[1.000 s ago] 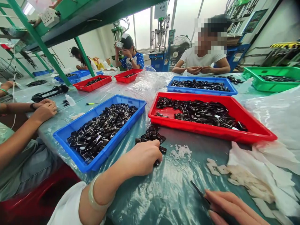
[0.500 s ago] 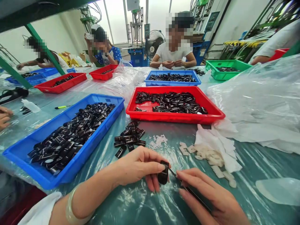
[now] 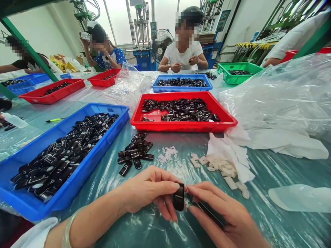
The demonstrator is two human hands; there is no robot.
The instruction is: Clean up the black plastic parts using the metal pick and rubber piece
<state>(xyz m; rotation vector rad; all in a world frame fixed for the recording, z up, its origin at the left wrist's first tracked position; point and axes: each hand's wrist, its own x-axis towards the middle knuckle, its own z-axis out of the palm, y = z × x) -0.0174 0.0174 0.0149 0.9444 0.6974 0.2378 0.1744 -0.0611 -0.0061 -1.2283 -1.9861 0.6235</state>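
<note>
Piece held above the worktop in our left hand, grip closed on it. Our right hand has its grip closed on a tool beside the piece. We note a red tray beyond.

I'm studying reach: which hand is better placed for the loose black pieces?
Left hand, probably: nearer the loose pieces, though holding a black piece; the right hand, farther, holds a slim tool.
</note>
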